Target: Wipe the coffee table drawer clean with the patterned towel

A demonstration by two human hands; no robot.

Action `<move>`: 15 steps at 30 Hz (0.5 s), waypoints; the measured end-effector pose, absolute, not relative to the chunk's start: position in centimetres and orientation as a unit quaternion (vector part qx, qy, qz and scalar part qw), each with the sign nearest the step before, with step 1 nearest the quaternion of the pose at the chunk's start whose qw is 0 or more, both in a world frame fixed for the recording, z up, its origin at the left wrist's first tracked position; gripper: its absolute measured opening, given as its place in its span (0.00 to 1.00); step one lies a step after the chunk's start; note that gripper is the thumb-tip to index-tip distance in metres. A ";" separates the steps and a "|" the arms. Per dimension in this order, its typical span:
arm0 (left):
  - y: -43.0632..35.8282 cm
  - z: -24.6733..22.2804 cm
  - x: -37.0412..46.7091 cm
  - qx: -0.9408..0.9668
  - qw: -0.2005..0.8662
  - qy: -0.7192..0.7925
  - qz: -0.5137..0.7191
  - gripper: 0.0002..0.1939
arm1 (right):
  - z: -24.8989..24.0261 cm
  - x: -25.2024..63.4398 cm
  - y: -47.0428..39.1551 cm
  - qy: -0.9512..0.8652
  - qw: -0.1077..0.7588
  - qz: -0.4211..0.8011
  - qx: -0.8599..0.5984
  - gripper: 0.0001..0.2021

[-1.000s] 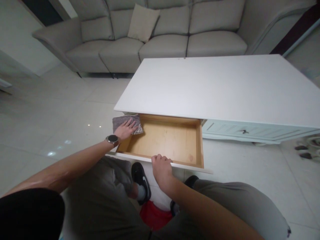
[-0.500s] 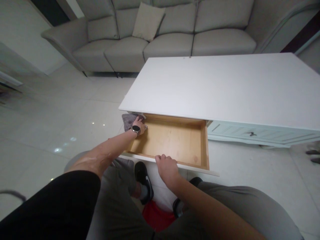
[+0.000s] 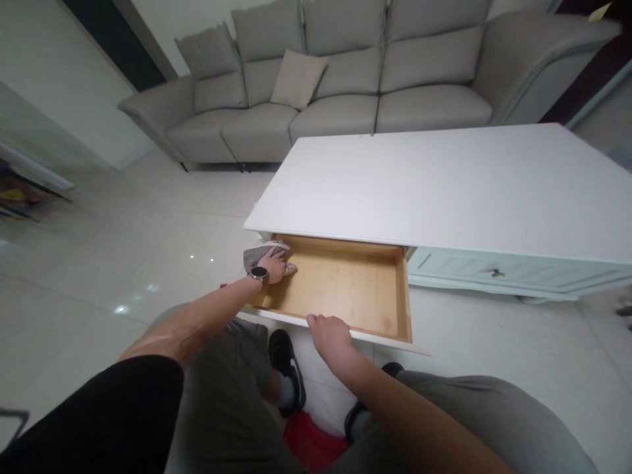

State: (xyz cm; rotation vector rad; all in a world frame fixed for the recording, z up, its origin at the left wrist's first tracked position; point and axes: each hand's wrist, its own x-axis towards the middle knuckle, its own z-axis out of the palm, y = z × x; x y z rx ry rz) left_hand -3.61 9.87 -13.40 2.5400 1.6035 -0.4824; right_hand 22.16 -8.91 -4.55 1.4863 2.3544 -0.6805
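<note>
A wooden drawer [image 3: 340, 283] is pulled out from the front of a white coffee table [image 3: 419, 184]; its inside shows bare wood. At the drawer's left side, my left hand [image 3: 273, 264], with a watch on the wrist, grips a grey-purple cloth [image 3: 253, 257]. The cloth hangs over the left wall, and a bit of it shows inside, under the fingers. My right hand [image 3: 330, 334] is closed over the top edge of the drawer's front panel, near its middle.
Behind the table stands a long grey sofa [image 3: 336, 118] with a beige cushion [image 3: 299, 79]. A second drawer front [image 3: 459, 266] with a metal knob is closed at the right. A red object [image 3: 313, 442] lies on the floor between my feet.
My left hand and the cloth have shifted slightly toward the drawer's front along its left side. My right hand stays on the front panel. The view has tilted up a little.
</note>
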 end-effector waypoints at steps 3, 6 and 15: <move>11.6 -13.0 -2.3 0.826 0.012 0.542 -0.155 0.19 | -4.4 22.1 -8.8 0.814 0.133 -0.238 0.512 0.18; 13.3 -13.4 -0.9 0.813 0.001 0.561 -0.154 0.20 | -4.5 22.2 -8.8 0.818 0.124 -0.233 0.511 0.17; 13.6 -14.6 -0.6 0.809 0.042 0.561 -0.173 0.12 | -5.0 22.0 -8.8 0.818 0.123 -0.240 0.509 0.18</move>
